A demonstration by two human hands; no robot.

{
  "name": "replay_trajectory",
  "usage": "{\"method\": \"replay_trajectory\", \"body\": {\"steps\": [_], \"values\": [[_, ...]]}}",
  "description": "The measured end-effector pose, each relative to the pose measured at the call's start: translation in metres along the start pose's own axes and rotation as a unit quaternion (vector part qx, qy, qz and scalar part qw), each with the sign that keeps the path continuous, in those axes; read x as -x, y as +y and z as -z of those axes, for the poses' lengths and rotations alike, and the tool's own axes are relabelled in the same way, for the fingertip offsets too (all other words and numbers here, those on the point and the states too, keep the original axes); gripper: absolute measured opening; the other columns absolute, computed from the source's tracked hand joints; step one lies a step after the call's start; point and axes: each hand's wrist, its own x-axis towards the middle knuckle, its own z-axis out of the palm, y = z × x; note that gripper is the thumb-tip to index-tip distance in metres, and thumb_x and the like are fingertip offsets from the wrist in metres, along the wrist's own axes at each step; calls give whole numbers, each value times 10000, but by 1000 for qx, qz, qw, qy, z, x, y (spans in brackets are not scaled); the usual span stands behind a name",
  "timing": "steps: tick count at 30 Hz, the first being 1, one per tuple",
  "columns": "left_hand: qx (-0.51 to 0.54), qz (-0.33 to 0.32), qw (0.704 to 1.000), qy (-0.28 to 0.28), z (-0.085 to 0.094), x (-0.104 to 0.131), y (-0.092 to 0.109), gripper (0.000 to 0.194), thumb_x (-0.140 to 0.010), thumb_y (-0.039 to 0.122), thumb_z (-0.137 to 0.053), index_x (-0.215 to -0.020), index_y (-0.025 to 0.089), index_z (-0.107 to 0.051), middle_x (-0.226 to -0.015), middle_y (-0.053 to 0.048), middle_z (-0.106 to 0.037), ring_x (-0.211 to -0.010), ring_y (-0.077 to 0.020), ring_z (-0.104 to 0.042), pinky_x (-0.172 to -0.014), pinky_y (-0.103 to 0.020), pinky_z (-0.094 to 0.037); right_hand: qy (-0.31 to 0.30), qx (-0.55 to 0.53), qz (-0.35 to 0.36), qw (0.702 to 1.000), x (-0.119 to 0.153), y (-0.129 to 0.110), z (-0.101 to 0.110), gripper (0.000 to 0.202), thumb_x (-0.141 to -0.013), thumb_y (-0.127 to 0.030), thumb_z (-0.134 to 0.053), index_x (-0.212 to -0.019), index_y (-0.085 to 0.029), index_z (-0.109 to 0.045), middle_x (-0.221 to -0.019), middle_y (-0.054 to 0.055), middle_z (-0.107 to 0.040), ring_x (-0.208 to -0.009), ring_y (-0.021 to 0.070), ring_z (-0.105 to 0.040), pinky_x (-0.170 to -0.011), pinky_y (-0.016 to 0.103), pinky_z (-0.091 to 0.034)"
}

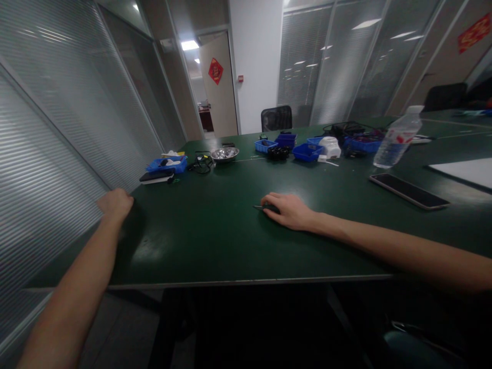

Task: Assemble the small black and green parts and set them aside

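My right hand rests on the green table, its fingers curled round a slim dark tool with a thin pale pointed tip. The tip points left, close to the tabletop; whether it is a pen or a small knife I cannot tell. At the table's left edge, my left hand is closed in a fist with its back towards me. Its fingertips are hidden, so anything inside does not show.
A phone and a clear water bottle stand beyond my right forearm. Further back are a metal bowl, black cables and blue bins. Another blue bin sits at the far left near a dark notebook.
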Motion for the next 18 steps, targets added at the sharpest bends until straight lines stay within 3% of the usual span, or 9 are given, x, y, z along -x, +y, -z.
{"method": "replay_trajectory", "body": {"steps": [8,18], "values": [[-1,-7,1000,-3,5,3,0,455,-892,386,-636,-1083,-11,-749,-1005,-247,-718,-1093,-405,-641,-972,-512,-468,-3,6,-2,1000,0,-1,1,281,-1077,-384,-554,-1292,-226,-641,-1231,95,-727,-877,225,-679,-748,354,-477],[20,-8,1000,-5,4,5,-2,386,-859,384,-685,-1008,34,-752,-961,-197,-678,-1041,-378,-620,-948,-518,-471,2,4,0,1000,0,-2,1,281,-1075,-385,-557,-1285,-222,-645,-1220,92,-727,-877,223,-674,-745,347,-472]]}}
